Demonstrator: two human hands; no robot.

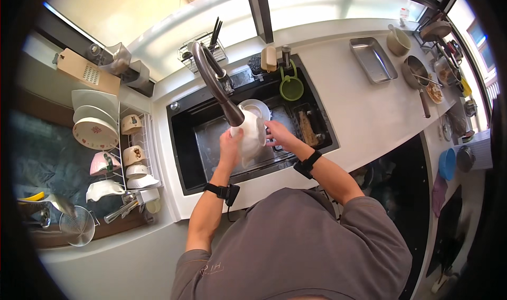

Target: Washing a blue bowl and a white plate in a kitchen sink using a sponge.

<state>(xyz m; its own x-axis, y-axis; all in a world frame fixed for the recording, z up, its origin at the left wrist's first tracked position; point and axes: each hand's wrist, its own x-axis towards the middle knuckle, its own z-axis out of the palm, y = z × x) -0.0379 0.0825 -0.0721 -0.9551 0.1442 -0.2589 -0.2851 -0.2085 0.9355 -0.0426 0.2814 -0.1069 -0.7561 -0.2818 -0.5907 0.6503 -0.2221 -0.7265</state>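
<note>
A white bowl (250, 143) is tipped on its side over the sink, right below the head of the dark pull-down faucet (210, 74). My left hand (229, 149) grips its left side, with the thumb on the outer wall. On the bowl's other side, the fingers of my right hand (280, 135) press against its round edge. Part of those fingers is hidden behind the bowl. A white plate (259, 105) lies in the black sink (184, 157) beyond the bowl. Whether water is flowing cannot be made out.
A green strainer (292, 88) hangs at the sink's back edge, near a brown loofah-like scrubber (307, 127). Leftward, a wire dish rack (148, 145) holds bowls and plates. A metal tray (373, 60) and a saucepan (415, 71) sit on the right counter. A cooktop (400, 193) adjoins.
</note>
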